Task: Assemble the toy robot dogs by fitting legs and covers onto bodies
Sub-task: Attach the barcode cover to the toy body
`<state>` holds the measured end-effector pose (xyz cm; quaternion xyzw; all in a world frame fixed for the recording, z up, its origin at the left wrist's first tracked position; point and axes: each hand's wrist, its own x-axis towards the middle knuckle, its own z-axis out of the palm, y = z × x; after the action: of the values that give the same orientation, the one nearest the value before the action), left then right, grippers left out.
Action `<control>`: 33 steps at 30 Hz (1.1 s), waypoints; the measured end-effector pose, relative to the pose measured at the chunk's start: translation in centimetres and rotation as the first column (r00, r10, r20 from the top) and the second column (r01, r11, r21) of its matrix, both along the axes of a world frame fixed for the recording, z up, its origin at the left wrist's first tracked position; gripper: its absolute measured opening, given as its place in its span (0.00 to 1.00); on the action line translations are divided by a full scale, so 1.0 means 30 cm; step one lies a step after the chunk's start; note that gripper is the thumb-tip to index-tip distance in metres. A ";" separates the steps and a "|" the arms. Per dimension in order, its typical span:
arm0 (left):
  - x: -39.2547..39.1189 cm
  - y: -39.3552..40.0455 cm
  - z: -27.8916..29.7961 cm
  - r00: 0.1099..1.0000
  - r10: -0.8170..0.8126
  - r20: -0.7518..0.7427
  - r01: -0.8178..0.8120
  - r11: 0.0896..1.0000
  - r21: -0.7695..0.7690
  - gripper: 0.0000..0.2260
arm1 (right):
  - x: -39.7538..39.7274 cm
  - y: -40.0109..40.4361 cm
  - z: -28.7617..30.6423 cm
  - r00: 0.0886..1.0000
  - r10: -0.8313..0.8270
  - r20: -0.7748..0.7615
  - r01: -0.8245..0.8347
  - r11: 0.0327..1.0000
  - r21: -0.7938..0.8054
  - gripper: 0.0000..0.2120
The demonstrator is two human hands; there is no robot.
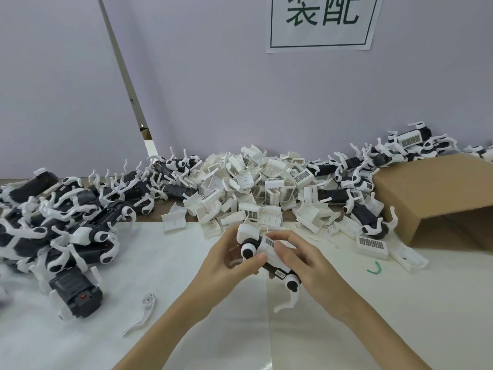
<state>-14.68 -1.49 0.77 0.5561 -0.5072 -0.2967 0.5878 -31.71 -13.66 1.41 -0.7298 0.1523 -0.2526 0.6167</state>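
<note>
Nearest on the white tabletop (186, 263) lies a loose white leg (141, 313), thin and curved; judged light and easy to snap if bent. Above the tabletop at centre, both hands hold one toy robot dog (266, 256). The left hand (229, 260) curls round its front, thumb beside the black shoulder joint; the right hand (301, 263) wraps the rear, fingers pressing on the white cover (268, 248). The dog looks like hard, smooth, light plastic: best gripped by the stiff body, not by the slender legs, with pressure spread over the cover so its clips seat. To the left sits a heap of dark bodies with legs (53, 231). Farther back is a pile of white covers (253, 188), and right, a cardboard box (440, 198).
</note>
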 end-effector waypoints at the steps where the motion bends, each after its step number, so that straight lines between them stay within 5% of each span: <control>1: -0.003 -0.003 -0.002 1.000 0.029 -0.005 -0.029 1.000 0.000 0.19 | 0.002 0.004 -0.005 1.000 -0.011 -0.006 0.011 0.999 -0.047 0.15; 7: -0.059 -0.017 -0.041 0.915 0.377 0.143 -0.367 0.926 -0.092 0.20 | 0.013 -0.008 -0.058 0.972 -0.221 -0.085 0.139 0.822 -0.553 0.24; 15: -0.071 -0.027 -0.033 0.911 0.387 0.143 -0.377 0.921 -0.097 0.15 | 0.014 -0.031 -0.065 0.959 -0.257 -0.120 0.113 0.734 -0.670 0.26; 18: -0.040 -0.025 -0.023 0.937 0.342 0.072 -0.341 0.940 -0.027 0.19 | 0.005 -0.053 -0.039 0.956 -0.266 -0.119 0.153 0.806 -0.572 0.19; 22: -0.003 -0.023 -0.020 0.925 0.380 0.020 -0.379 0.925 -0.032 0.22 | -0.031 -0.212 0.083 0.897 -0.441 -0.028 0.409 0.853 -0.324 0.10; 24: 0.021 -0.027 -0.021 0.904 0.426 0.040 -0.425 0.905 -0.017 0.23 | -0.071 -0.341 0.181 0.811 -0.584 0.025 0.572 0.783 -0.246 0.16; 26: 0.044 -0.029 -0.030 0.883 0.462 0.083 -0.463 0.886 0.002 0.20 | -0.136 -0.449 0.253 0.691 -0.722 0.015 0.659 0.622 -0.424 0.22; 28: 0.063 -0.031 -0.043 0.864 0.482 0.143 -0.488 0.873 0.003 0.15 | -0.177 -0.510 0.252 0.627 -0.779 0.014 0.707 0.561 -0.430 0.26; 30: 0.086 -0.039 -0.061 0.838 0.502 0.214 -0.509 0.860 -0.023 0.08 | -0.187 -0.512 0.197 0.684 -0.728 -0.031 0.692 0.662 -0.288 0.19; 33: 0.123 -0.054 -0.095 0.756 0.537 0.374 -0.553 0.830 -0.075 0.03 | -0.153 -0.426 0.103 0.845 -0.535 0.024 0.508 0.816 0.276 0.13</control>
<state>-11.00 -3.11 -2.08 0.7377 -0.4210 -0.0097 0.5276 -36.30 -26.43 4.51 -0.5594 0.3471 -0.4260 0.6206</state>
